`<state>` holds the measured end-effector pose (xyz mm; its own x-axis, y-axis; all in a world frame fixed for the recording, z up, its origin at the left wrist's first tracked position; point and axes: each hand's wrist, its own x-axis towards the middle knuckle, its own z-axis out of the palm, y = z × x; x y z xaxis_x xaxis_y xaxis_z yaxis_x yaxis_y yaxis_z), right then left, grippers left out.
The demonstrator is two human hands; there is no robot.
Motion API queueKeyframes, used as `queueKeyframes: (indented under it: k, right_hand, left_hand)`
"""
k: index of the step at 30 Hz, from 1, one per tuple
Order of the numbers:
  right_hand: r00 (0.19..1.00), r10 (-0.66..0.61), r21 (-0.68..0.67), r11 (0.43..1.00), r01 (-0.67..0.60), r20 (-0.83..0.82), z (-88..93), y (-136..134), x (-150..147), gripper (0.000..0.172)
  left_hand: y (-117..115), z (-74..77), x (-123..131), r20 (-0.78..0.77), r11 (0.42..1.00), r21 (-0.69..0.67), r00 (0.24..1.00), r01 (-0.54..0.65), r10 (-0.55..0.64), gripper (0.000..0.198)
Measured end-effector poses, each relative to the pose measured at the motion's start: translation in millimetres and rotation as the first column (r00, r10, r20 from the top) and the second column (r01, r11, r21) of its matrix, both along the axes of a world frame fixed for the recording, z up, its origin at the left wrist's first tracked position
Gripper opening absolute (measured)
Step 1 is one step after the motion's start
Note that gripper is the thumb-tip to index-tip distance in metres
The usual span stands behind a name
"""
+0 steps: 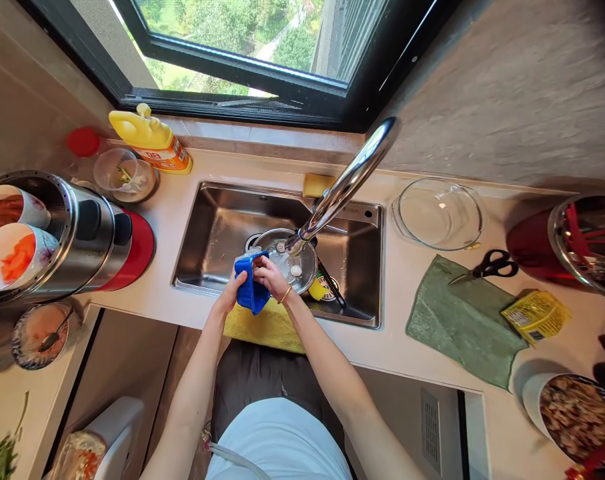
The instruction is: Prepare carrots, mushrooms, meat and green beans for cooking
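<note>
At the near edge of the sink (217, 220), my left hand (228, 293) is closed around one side of a small blue plastic box (255, 293), which is tilted on its side. My right hand (273, 277) grips the box's other side, its fingers curled at the rim and partly hidden. Just beyond the hands, a metal bowl (309, 263) stands in the sink under the faucet (349, 180). It contains water and a few pale round pieces (295, 271) that look like mushrooms.
A yellow cloth (262, 327) hangs over the front edge. Left stand a yellow detergent bottle (152, 140) and a large steel pot (82, 233). Right are a glass dish (439, 213), black scissors (492, 265), a green cloth (457, 320) and a bowl of meat-like pieces (577, 413).
</note>
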<state>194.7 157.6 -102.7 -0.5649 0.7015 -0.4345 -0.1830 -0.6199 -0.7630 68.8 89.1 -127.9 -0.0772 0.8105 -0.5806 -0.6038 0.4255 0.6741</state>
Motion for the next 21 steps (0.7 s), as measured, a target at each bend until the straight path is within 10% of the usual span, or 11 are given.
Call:
queueKeyframes:
  k: [4,21]
  right_hand:
    - [0.999,-0.025,-0.278,0.960,0.016,-0.031,5.1,-2.9,0.1,0.031]
    - [0.993,-0.036,-0.199,0.980,0.013,-0.111,-14.4,-7.8,-0.5,0.042]
  left_hand:
    - [3.5,-3.6,6.0,-0.071,1.000,0.013,0.997,0.019,-0.019,0.062]
    - [14.5,19.2,1.5,-0.315,0.975,0.189,0.948,0.118,-0.054,0.066]
